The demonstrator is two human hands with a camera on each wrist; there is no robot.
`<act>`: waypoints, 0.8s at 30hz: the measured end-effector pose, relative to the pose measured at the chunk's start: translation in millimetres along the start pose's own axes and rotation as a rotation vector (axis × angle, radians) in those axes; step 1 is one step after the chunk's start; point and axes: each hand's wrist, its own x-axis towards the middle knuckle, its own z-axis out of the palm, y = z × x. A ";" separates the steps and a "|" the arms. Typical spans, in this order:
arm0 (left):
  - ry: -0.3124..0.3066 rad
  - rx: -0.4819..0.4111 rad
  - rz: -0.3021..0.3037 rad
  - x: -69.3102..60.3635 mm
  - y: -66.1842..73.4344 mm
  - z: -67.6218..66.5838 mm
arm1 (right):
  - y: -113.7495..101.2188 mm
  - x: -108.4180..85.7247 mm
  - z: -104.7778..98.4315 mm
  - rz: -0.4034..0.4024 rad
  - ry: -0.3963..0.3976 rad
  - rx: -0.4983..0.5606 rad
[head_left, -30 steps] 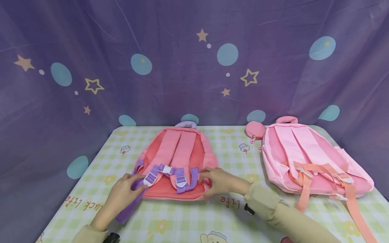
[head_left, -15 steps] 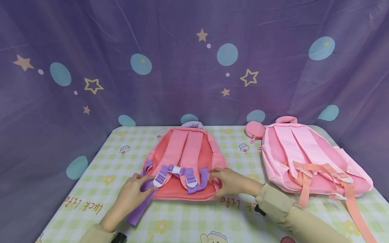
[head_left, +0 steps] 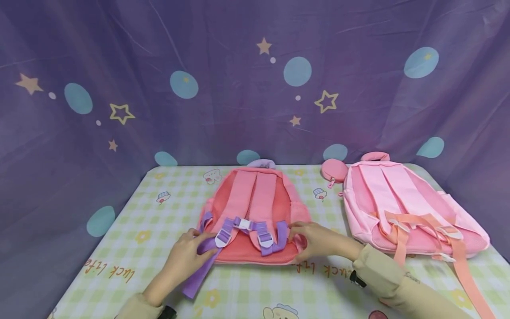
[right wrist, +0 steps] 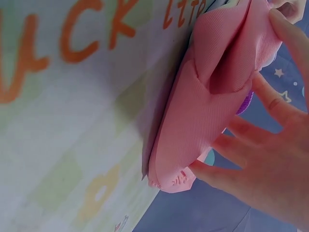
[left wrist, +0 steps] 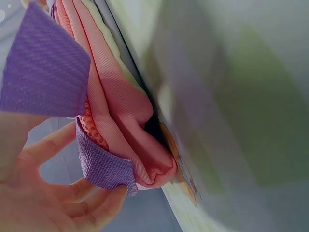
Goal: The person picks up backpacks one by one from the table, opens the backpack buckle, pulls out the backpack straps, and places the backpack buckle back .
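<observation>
Fingers (right wrist: 219, 176) spread, left hand (head_left: 185, 257) and right hand (head_left: 318, 241) touch the coral backpack's (head_left: 256, 206) sides near the bench's (head_left: 239, 285) far edge.

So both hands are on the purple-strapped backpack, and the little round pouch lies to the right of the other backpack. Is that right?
Not quite: the head view shows the round pouch to the left of the other backpack. The left hand and right hand are indeed on the purple-strapped backpack.
</observation>
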 end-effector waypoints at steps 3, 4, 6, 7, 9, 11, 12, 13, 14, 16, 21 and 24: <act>0.003 -0.003 0.011 0.6 4.9 1.9 | 2.3 -5.6 -2.7 0.012 -0.001 0.011; 0.003 -0.003 0.014 0.8 6.6 2.7 | 3.2 -7.5 -3.4 0.015 0.001 0.012; -0.004 -0.006 0.015 1.2 9.7 4.4 | 5.4 -11.1 -4.5 0.018 0.009 0.012; -0.009 -0.007 0.017 1.3 11.1 5.4 | 6.7 -13.0 -4.9 0.020 0.013 0.012; -0.017 -0.007 0.017 1.9 13.9 7.2 | 9.8 -16.8 -5.4 0.018 0.018 0.009; -0.027 -0.007 0.018 2.3 17.0 8.5 | 12.6 -20.6 -5.7 0.012 0.022 0.009; -0.031 -0.002 0.020 2.6 18.6 9.0 | 14.1 -22.5 -6.0 0.009 0.022 0.012; -0.036 0.004 0.021 2.9 20.1 9.6 | 15.7 -24.2 -6.5 0.007 0.023 0.013; -0.043 0.011 0.019 3.3 21.8 10.0 | 17.0 -26.1 -7.1 0.007 0.022 0.020; -0.057 0.029 0.018 4.1 25.1 11.0 | 19.6 -29.6 -8.5 0.005 0.022 0.027; -0.068 0.039 0.052 6.0 32.1 14.5 | 25.4 -38.1 -12.9 0.004 0.019 0.047; -0.052 0.017 0.095 7.2 35.5 17.1 | 28.8 -43.1 -15.4 0.005 0.012 0.054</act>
